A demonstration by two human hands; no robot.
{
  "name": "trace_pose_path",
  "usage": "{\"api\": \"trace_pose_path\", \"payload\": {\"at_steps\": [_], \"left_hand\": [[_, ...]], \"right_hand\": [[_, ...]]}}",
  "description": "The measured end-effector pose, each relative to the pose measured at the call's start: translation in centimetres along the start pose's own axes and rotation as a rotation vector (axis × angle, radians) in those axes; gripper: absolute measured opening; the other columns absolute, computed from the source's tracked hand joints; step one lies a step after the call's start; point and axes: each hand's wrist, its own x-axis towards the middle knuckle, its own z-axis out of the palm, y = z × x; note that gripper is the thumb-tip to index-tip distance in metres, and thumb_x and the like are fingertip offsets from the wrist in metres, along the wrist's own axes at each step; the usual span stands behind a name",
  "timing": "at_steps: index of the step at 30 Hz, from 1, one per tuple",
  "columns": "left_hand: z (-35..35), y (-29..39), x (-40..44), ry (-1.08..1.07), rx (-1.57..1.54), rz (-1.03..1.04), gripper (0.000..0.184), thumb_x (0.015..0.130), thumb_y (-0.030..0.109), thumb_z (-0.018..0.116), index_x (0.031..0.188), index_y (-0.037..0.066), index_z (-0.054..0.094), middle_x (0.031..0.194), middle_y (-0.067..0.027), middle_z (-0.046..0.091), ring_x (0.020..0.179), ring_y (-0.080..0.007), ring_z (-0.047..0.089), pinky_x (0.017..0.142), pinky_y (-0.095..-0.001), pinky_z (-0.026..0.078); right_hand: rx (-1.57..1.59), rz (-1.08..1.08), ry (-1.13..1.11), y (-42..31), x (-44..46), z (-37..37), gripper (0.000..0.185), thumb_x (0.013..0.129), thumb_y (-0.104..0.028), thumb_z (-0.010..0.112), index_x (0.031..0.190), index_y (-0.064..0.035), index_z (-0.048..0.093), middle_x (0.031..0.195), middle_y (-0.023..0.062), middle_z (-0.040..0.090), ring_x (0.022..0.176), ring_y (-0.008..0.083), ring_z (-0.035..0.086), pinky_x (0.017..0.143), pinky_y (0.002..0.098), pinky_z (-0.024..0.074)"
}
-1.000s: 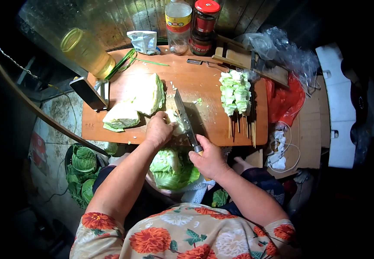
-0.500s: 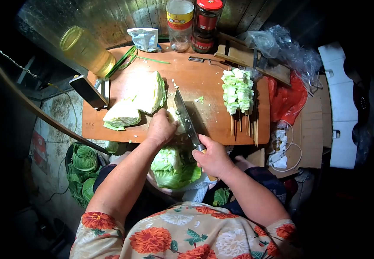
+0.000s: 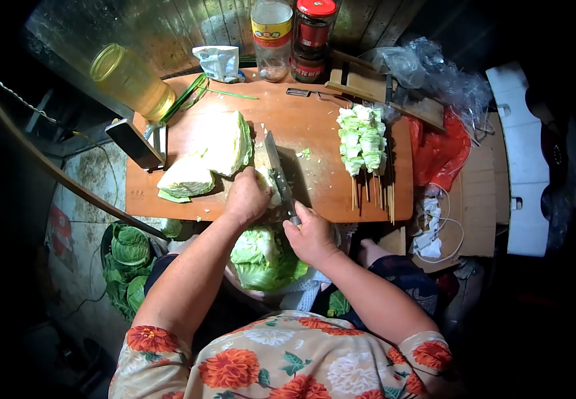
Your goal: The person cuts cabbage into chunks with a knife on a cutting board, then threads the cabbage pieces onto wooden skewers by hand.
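In my head view, my left hand [image 3: 247, 197] is clamped on a pale cabbage piece [image 3: 265, 177], apparently to steady it against the worktop [image 3: 331, 189] beside the knife [image 3: 275, 161], whose handle my right hand [image 3: 312, 236] grips. The piece, just right of my left hand, looks whitish, smaller than the cabbage wedge [image 3: 187, 181] to that hand's left.

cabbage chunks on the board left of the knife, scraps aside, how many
3: a large chunk at the back, a wedge front-left of it, a partly covered piece at the left hand; more may be hidden.

Propped phone [image 3: 130, 144], labelled bottle [image 3: 273, 43], red-lidded jar [image 3: 314, 32]
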Motion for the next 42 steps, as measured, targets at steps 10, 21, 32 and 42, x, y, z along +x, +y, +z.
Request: {"api": "trace_pose_path", "payload": {"at_steps": [10,21,32,42], "left_hand": [[-2.3,0.2,0.3,-0.269,0.238,0.553,0.039,0.084,0.02,0.065,0.121,0.008,0.06,0.122,-0.0173,0.057,0.11,-0.036,0.057,0.1,-0.0423,0.043],[-2.5,-0.4,-0.2,-0.095,0.007,0.021,0.041,0.075,0.01,0.076,0.111,0.001,0.06,0.1,-0.0152,0.066,0.092,-0.0256,0.065,0.084,-0.0335,0.052],[0.1,-2.5,1.4,-0.018,-0.576,-0.091,0.028,0.079,0.001,0.073,0.106,-0.003,0.065,0.095,-0.0076,0.07,0.084,-0.0156,0.065,0.078,-0.0269,0.053],[0.3,-2.1,2.4,0.043,-0.391,-0.189,0.018,0.075,0.004,0.065,0.092,0.001,0.069,0.082,-0.0142,0.07,0.076,-0.0233,0.067,0.075,-0.0327,0.052]], "right_hand": [[-0.018,0.017,0.009,0.3,0.1,-3.2,0.04,0.086,-0.008,0.06,0.125,-0.0018,0.056,0.092,0.0074,0.063,0.078,0.016,0.063,0.071,0.0307,0.0518],[-0.201,0.069,-0.264,-2.9,-1.7,-5.8,0.049,0.082,-0.013,0.062,0.128,0.0014,0.053,0.106,0.0268,0.063,0.096,0.0401,0.062,0.084,0.0413,0.0492],[-0.214,0.132,-0.33,-3.9,-3.2,-6.6,0.049,0.084,-0.014,0.061,0.13,0.0013,0.051,0.108,0.0263,0.061,0.096,0.0421,0.061,0.085,0.0431,0.0488],[-0.375,0.052,-0.369,-4.0,-3.0,-7.0,0.054,0.085,-0.015,0.063,0.134,-0.002,0.047,0.109,0.0237,0.06,0.096,0.0406,0.061,0.083,0.0446,0.0506]]}}
